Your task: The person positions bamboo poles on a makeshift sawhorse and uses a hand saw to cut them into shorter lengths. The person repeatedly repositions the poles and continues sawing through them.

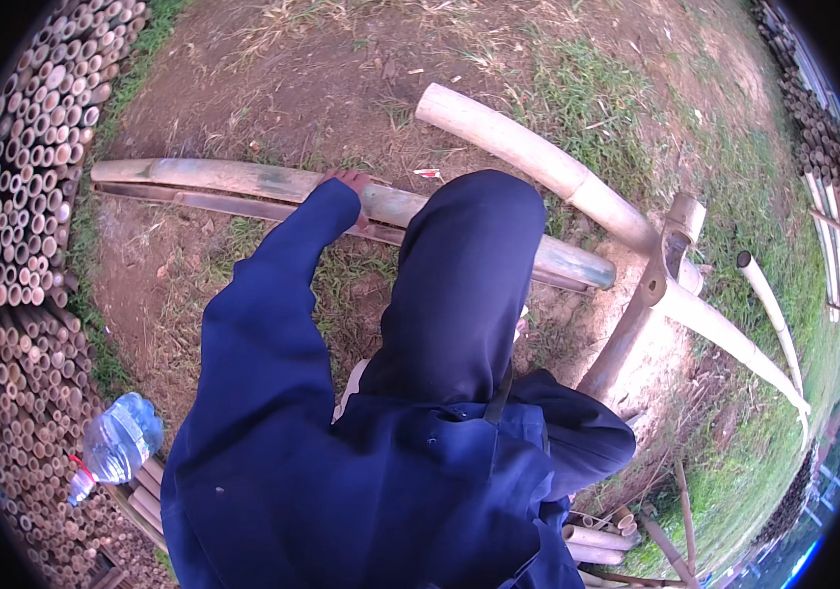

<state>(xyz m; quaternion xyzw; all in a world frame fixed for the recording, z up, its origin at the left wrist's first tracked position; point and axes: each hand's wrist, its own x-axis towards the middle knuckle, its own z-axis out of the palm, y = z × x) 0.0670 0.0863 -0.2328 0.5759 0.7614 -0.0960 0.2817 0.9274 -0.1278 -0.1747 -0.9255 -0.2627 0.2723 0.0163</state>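
A long bamboo pole (223,176), split lengthwise with a dark gap between its two halves, lies across the ground. My left hand (354,188) is closed over it near its middle, the arm in a blue sleeve stretched forward. My bent knee in dark cloth (474,265) comes over the pole and covers part of its right half. The pole's right end (592,272) shows beyond the knee. Of my right hand, at most a small pale patch shows beside the knee; its fingers cannot be made out.
A bamboo stand of crossed poles (648,280) rises on the right, one thick pole (538,147) leaning on it. Stacked bamboo (22,206) lines the left side, a clear plastic bottle (123,439) near it. More cut bamboo (596,538) lies at the lower right.
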